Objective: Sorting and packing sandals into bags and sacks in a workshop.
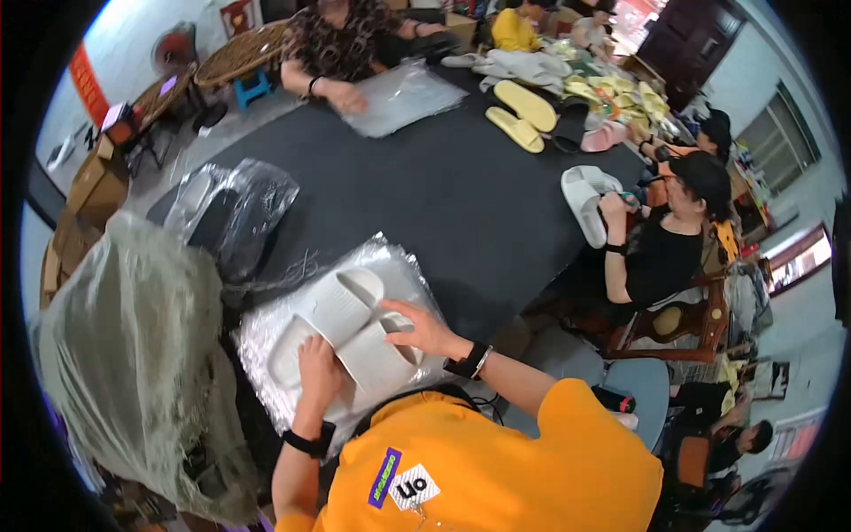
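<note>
A pair of pale grey slide slippers (335,310) lies in front of me on a stack of clear plastic bags (257,341). My left hand (318,371) has its fingers curled over the slippers at their left side, gripping the nearer one by its edge. At the right, my right hand (418,329) has thumb and forefinger apart, beside the open end of the nearer slipper's strap. It touches the slipper but is not closed around it.
Wrapped dark slippers (253,208) lie at the left on the black table (399,195). A covered greenish bundle (133,355) stands at my left. Yellow slippers (525,106) lie at the far side. At the right, a co-worker holds a white slipper (585,202); another handles plastic bags (408,97).
</note>
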{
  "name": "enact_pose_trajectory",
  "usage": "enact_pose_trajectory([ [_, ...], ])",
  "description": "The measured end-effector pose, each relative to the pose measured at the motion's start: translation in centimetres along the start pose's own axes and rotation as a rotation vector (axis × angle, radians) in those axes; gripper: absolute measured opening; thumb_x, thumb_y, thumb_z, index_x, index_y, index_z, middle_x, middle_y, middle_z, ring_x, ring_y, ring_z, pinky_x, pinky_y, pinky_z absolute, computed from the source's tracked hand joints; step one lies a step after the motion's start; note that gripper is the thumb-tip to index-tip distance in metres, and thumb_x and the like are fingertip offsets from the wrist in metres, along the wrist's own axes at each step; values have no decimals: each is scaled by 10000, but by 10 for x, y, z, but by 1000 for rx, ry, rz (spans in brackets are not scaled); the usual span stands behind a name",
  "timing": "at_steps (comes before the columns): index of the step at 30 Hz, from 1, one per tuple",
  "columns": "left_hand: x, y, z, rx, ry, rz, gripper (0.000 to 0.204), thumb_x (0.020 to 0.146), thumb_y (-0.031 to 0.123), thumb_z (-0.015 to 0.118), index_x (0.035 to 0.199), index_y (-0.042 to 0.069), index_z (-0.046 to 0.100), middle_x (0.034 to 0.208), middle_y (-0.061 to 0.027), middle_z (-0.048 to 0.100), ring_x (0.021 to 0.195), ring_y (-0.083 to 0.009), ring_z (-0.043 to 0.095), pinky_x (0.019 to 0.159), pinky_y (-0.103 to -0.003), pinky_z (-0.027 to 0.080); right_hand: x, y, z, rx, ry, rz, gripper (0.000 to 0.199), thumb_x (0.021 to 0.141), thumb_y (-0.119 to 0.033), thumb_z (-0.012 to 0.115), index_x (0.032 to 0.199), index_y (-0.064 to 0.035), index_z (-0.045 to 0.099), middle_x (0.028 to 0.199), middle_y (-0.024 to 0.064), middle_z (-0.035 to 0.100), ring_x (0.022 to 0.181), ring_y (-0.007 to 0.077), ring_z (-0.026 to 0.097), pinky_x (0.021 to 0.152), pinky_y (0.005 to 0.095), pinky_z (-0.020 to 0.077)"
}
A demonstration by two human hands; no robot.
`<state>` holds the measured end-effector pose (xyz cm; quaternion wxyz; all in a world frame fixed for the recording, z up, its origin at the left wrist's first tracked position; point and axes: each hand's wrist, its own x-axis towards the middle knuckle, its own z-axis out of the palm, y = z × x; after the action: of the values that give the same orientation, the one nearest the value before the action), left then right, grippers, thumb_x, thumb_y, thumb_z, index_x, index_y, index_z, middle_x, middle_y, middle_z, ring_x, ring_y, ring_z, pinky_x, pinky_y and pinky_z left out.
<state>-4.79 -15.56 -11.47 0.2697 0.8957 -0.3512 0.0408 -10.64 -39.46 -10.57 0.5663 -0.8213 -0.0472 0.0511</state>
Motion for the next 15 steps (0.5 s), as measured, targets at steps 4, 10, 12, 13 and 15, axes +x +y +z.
enact_pose_trajectory([
  [4,5,22,-3,-164,-153,64,296,607,-3,498,903,-4,512,872,-163,491,849,-353,441,710,-430,344,-20,-9,-29,174,-139,81,805,711,-206,684,1370,-128,230,1325,119,365,1220,201,338,1020,331,255],
  [10,11,17,12,-256,-202,80,254,631,-12,499,881,23,526,867,-161,487,830,-346,440,703,-431,337,-21,4,-32,511,-312,138,799,679,10,611,1372,-88,225,1313,64,366,1195,145,326,1017,297,239],
  [12,16,25,3,-257,-227,43,279,638,-19,535,914,23,535,905,-160,507,873,-344,457,754,-420,352,-17,18,-28,419,-232,300,702,690,18,598,1331,-73,324,1262,60,425,1155,135,369,984,286,290],
  [13,15,28,-4,-334,-107,-4,305,641,-21,562,942,22,536,924,-156,514,902,-341,465,773,-404,360,-17,21,-23,493,-148,222,559,708,22,581,1242,-51,433,1166,59,501,1100,129,418,949,279,333],
  [15,14,19,-7,-446,82,-74,371,659,-41,611,1017,24,538,976,-138,531,940,-305,494,787,-340,390,-13,30,-40,435,-90,182,501,717,34,577,1196,-48,455,1125,54,521,1062,125,444,931,278,352],
])
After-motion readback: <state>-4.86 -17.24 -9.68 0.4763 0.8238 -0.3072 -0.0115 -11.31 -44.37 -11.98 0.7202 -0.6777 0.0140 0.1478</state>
